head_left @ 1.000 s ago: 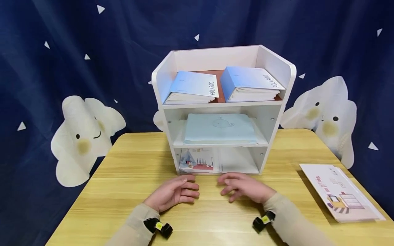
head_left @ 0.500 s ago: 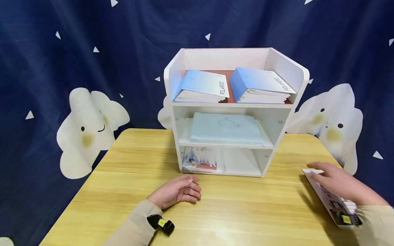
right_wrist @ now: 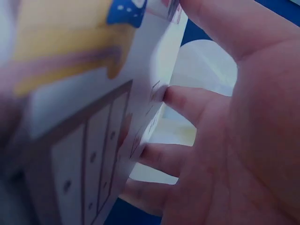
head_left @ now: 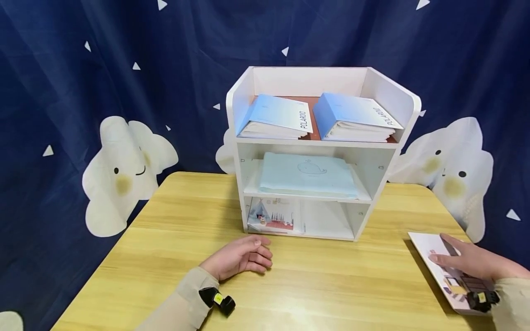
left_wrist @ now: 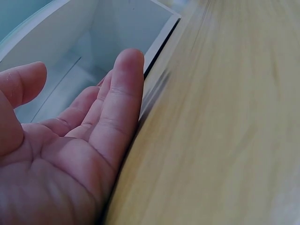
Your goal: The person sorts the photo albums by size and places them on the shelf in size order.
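At the right of the table lies a thin white picture booklet (head_left: 426, 243) with furniture drawings. My right hand (head_left: 468, 259) lies over it, fingers spread and fingertips touching it. The right wrist view shows the printed cover (right_wrist: 79, 126) close up at the fingertips of my right hand (right_wrist: 225, 117); the booklet's right side is hidden by the hand in the head view. My left hand (head_left: 240, 257) rests on the table before the shelf, fingers loosely bent, palm (left_wrist: 61, 164) facing inward and holding nothing.
A white three-level shelf (head_left: 298, 235) stands at the back. Two blue POLAROID binders (head_left: 285, 110) lie on top. A pale blue whale-printed folder (head_left: 306, 172) fills the middle level. A booklet with a tent picture (head_left: 271, 216) lies at lower left. Behind hangs a dark curtain (head_left: 198, 55).
My right hand has moved from in front of the shelf to the booklet on the right and settled over it. My left hand has stayed where it was. The head view has shifted slightly.
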Motion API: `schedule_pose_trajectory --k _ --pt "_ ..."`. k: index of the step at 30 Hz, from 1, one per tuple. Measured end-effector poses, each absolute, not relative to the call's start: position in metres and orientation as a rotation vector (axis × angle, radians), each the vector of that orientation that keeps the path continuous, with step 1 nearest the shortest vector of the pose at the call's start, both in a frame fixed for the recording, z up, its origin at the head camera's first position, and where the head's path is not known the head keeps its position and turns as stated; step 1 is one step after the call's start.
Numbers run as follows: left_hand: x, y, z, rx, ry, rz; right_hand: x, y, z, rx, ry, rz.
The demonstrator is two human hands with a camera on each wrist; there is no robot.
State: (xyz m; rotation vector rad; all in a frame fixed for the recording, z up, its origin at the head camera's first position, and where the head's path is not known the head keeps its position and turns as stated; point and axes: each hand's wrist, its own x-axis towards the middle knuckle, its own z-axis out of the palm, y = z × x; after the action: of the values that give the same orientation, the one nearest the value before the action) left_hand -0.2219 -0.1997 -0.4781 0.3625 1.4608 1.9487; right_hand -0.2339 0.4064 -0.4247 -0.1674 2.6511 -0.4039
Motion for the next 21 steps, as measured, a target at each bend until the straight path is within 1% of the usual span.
schedule_pose_trajectory --k 13,17,21 --pt "-0.221 -0.200 -0.480 0.376 1.453 1.948 -0.226 0.396 -0.420 -0.172 2.651 -0.424" --pt "-0.221 -0.199 -0.480 0.380 1.457 1.950 -0.220 0.382 -0.418 -0.221 2.669 -0.417" --pt "-0.221 -0.199 -0.479 0.388 1.455 1.950 -0.214 0.359 -0.416 -0.197 2.642 -0.410"
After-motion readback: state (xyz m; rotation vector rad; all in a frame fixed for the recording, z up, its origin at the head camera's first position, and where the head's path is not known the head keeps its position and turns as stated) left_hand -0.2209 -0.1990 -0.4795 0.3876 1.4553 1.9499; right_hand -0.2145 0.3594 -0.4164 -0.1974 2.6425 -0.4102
